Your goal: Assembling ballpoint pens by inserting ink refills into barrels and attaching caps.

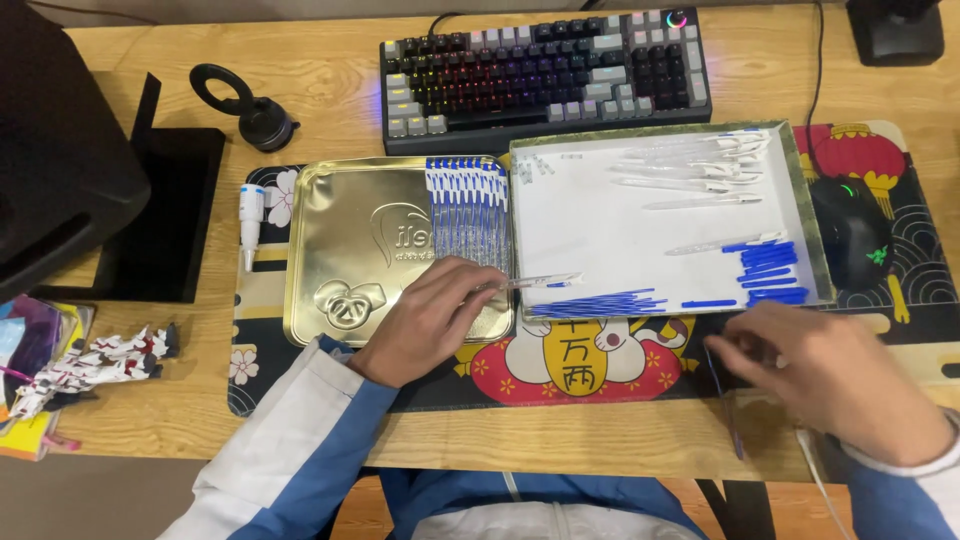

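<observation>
A home desk: backlit keyboard (545,75), mouse (850,232), patterned desk mat (600,375).

tin lid (340,250) left of tray (620,240) | keyboard (545,70) behind | mouse (850,230) right

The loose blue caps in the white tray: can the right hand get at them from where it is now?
Probably yes. The right hand rests on the desk mat just below the tray, and the blue caps lie uncovered near that corner. Only the tray's low rim stands between them.
</observation>
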